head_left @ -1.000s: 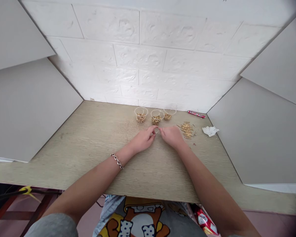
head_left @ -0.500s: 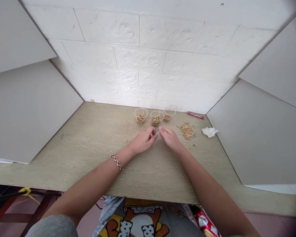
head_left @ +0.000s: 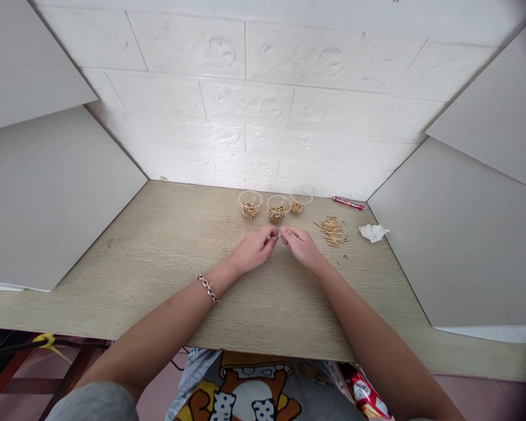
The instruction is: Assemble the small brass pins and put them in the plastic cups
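Note:
My left hand (head_left: 254, 248) and my right hand (head_left: 302, 245) meet fingertip to fingertip over the wooden table (head_left: 166, 257), just in front of the cups. Between the pinched fingers sits a tiny metal part (head_left: 279, 235), too small to make out. A chain bracelet (head_left: 208, 287) circles my left wrist. Three small clear cups stand behind the hands: the left cup (head_left: 250, 206), the middle cup (head_left: 278, 209) and the right cup (head_left: 299, 203), each holding small gold pieces.
A loose pile of thin gold pins (head_left: 332, 230) lies right of the hands. A crumpled white tissue (head_left: 373, 233) and a red pen (head_left: 348, 203) lie near the right panel. White panels and a brick-patterned wall enclose the table.
My right hand has drawn back slightly toward me and its fingers have closed up to the left hand's fingertips. The cups and the pin pile have stayed put.

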`<state>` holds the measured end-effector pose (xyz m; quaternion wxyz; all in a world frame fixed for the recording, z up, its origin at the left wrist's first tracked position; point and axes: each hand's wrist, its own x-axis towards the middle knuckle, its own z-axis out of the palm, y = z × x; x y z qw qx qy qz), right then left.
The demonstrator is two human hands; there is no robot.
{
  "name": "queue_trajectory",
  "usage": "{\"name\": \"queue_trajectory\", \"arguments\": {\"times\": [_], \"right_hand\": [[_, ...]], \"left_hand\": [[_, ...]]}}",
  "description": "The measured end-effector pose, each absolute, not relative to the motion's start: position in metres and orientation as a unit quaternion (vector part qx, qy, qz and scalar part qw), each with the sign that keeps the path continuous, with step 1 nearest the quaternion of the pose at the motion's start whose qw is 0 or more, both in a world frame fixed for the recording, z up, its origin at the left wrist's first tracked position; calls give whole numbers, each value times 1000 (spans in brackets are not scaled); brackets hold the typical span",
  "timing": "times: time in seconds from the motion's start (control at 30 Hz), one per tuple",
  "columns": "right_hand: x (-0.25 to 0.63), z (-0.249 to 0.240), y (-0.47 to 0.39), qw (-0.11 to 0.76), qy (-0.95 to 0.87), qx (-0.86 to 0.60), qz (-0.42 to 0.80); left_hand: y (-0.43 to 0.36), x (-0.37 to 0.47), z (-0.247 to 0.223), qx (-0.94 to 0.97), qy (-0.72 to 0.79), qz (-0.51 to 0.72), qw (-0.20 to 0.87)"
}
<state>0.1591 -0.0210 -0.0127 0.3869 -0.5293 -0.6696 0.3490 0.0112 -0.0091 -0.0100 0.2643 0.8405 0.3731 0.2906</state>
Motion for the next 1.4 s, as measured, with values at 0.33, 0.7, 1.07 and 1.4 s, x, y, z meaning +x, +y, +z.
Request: {"name": "queue_trajectory", "arguments": {"times": [0.33, 0.7, 1.07, 1.4], "right_hand": [[157, -22, -16, 403, -634, -504, 425], [189, 24, 8, 423, -639, -641, 51], [215, 49, 97, -37, -737, -673, 51], [192, 59, 102, -156, -730, -662, 71]], "left_hand": [[-7, 11, -11, 800, 407, 339, 280], [-9, 17, -5, 614, 391, 396, 559], [-5, 15, -18, 614, 409, 325, 591], [-4, 16, -18, 596, 438, 322, 591]]}}
